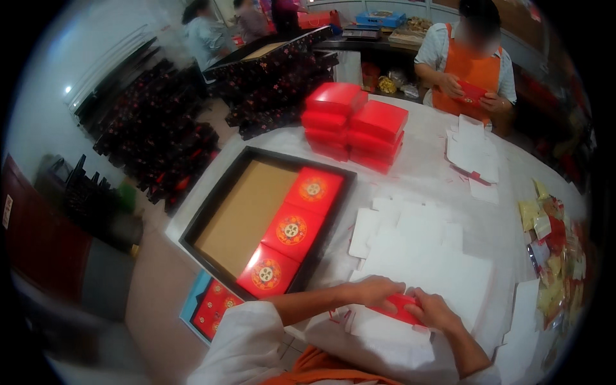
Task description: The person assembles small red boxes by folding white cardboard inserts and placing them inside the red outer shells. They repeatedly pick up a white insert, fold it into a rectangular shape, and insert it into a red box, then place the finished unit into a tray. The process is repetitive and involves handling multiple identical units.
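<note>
Close to my body, both hands are on a small red cardboard box [405, 312]. My left hand [377, 292] grips its left end, and my right hand [434, 310] curls its fingers over the right end. Part of the box is hidden under my fingers. It sits over a spread of flat white carton blanks [417, 244]. Left of my hands lies a black-rimmed tray [215, 173] with a brown base. Three red boxes [292, 229] with round gold-and-orange emblems stand in a row along its right side.
Red boxes [378, 122] are stacked beyond the tray. Small wrapped packets [555, 256] lie at the right edge. Across the table a person in an orange apron [471, 64] holds a red box. Dark patterned trays [276, 83] are piled at the back left.
</note>
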A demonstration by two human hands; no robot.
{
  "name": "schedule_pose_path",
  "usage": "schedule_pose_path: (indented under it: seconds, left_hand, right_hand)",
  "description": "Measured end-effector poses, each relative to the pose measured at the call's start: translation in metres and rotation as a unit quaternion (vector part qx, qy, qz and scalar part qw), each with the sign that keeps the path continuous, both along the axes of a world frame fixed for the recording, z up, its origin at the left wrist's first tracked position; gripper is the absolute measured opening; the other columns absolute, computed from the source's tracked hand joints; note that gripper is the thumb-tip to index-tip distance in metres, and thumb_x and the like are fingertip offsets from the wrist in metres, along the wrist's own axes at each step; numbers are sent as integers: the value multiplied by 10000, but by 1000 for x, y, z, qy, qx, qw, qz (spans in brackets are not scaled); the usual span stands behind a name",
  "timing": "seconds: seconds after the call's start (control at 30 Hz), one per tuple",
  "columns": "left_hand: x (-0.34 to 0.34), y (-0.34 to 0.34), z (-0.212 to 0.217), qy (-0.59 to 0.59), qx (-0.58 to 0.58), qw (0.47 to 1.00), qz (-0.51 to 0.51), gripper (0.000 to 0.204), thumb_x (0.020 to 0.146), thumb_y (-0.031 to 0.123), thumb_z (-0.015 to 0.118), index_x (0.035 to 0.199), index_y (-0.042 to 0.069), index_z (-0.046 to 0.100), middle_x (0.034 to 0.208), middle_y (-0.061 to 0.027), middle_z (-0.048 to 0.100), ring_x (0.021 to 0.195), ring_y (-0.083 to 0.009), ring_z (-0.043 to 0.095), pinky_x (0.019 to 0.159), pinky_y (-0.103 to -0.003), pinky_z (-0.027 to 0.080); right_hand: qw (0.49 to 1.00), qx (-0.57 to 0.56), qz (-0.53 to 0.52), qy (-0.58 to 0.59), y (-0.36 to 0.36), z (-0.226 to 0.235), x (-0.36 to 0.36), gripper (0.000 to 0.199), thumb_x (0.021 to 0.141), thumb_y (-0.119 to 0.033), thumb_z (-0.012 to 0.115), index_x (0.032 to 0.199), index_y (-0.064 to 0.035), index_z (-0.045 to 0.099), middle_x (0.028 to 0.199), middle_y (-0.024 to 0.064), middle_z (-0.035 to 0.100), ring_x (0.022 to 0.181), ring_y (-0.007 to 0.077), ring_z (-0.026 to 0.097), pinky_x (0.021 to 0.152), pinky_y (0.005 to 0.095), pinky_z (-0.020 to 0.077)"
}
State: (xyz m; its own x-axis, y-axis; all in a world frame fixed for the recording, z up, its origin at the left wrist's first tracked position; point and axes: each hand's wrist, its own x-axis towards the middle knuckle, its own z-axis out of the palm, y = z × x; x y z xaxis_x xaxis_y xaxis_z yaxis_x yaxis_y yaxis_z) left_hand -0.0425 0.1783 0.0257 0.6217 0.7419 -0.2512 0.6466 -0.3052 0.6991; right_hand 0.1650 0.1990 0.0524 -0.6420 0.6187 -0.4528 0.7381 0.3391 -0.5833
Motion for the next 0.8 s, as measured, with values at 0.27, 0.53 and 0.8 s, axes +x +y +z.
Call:
schedule_pose_path:
  seconds: [0.27, 0.53, 0.8]
  left_hand:
    - [0, -25, -3, -1, 206, 977, -50, 258, 781, 227, 588, 971, 75, 503, 839, -117, 572, 803, -277, 572, 613, -364, 441]
    - [6, -103, -22, -53, 537, 842, 25, 244, 698, 91, 571, 933, 28, 562, 871, -60, 524, 802, -176, 523, 628, -280, 399]
    - [13, -107, -23, -97, 433, 893, 78, 179, 709, 100, 595, 873, 44, 551, 836, -74, 522, 790, -216, 530, 657, -332, 415]
  right_hand:
    - [961, 260, -36, 83, -47, -34, 3, 301, 791, -200, 570, 1078, -129, 515, 1027, 93, 547, 844, 288, 565, 690, 415, 443]
    - [863, 440, -11, 249, -103, -43, 12, 330, 626, -94, 688, 941, -102, 589, 885, 45, 510, 809, 239, 481, 707, 390, 374]
    - [918, 283, -34, 277, -96, -28, 18, 203, 683, -95, 677, 863, -76, 585, 851, 86, 530, 797, 286, 483, 706, 375, 389]
